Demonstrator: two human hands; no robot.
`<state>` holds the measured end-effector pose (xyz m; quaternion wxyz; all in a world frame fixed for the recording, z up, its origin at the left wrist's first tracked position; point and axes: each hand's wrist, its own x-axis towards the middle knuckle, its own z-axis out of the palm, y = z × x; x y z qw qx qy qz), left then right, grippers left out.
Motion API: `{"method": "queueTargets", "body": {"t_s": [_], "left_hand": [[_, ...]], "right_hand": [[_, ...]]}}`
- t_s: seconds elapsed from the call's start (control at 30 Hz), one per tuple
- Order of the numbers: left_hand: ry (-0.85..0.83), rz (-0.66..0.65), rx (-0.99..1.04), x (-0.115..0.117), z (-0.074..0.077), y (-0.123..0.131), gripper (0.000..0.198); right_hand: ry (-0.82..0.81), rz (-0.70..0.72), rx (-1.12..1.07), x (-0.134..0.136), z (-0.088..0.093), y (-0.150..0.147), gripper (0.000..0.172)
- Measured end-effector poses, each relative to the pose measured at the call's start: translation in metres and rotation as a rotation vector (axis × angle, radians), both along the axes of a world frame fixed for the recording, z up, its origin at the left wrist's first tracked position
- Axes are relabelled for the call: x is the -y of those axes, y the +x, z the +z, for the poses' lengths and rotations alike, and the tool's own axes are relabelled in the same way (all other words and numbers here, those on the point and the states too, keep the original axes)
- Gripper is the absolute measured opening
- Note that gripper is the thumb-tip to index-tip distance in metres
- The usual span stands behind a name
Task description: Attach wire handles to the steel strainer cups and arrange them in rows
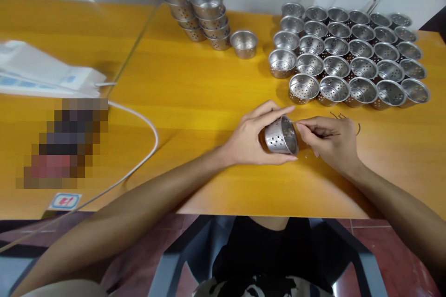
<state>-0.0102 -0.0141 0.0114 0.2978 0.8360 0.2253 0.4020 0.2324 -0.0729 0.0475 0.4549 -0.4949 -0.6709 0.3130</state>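
My left hand (249, 137) is wrapped round a small perforated metal cup (277, 138), thumb and fingers on opposite sides of it. The cup lies tilted, its mouth facing right. At that mouth, my right hand (327, 139) pinches a thin metal wire (291, 122) between thumb and forefinger; the wire reaches over the rim into the cup. Another thin strand shows below the right fingertips. Several short dark wire pieces (339, 116) lie just behind the right hand, partly hidden by it.
Rows of similar perforated cups (333, 90) stand at the back right. Stacked cups (212, 18) rise at the back, with a single cup (244, 45) beside them. On the left are a white power strip (76, 81), a white cable (156, 137), a pixelated patch and a label (65, 201).
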Motion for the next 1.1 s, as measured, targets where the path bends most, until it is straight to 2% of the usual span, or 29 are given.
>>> {"method": "queueTargets", "body": {"t_s": [0.17, 0.27, 0.43, 0.5, 0.7, 0.83, 1.0, 1.1], "left_hand": [[-0.011, -0.033, 0.004, 0.001, 0.002, 0.001, 0.102], [-0.022, -0.064, 0.035, 0.001, 0.006, 0.003, 0.096], [-0.044, -0.090, -0.036, 0.001, 0.012, 0.002, 0.057], [-0.022, -0.090, -0.078, 0.002, 0.015, 0.002, 0.048], [-0.049, -0.048, -0.123, 0.007, 0.025, 0.007, 0.047], [-0.128, 0.025, -0.132, 0.007, 0.031, 0.010, 0.043], [-0.340, 0.026, -0.034, 0.002, 0.029, 0.008, 0.050], [-0.519, -0.040, 0.001, -0.001, 0.027, 0.006, 0.063]], "right_hand": [[0.092, -0.038, 0.095, 0.001, -0.001, -0.001, 0.022], [0.085, -0.052, 0.082, 0.001, -0.004, -0.002, 0.019], [-0.023, -0.046, -0.040, 0.002, -0.007, -0.003, 0.010], [-0.052, -0.028, -0.092, 0.003, -0.006, -0.005, 0.012], [-0.174, 0.021, -0.283, -0.002, -0.001, -0.008, 0.019], [-0.280, 0.145, -0.479, -0.011, -0.005, -0.003, 0.032], [-0.333, 0.282, -0.563, -0.019, -0.008, -0.001, 0.041], [-0.308, 0.295, -0.540, -0.019, -0.007, 0.000, 0.035]]}}
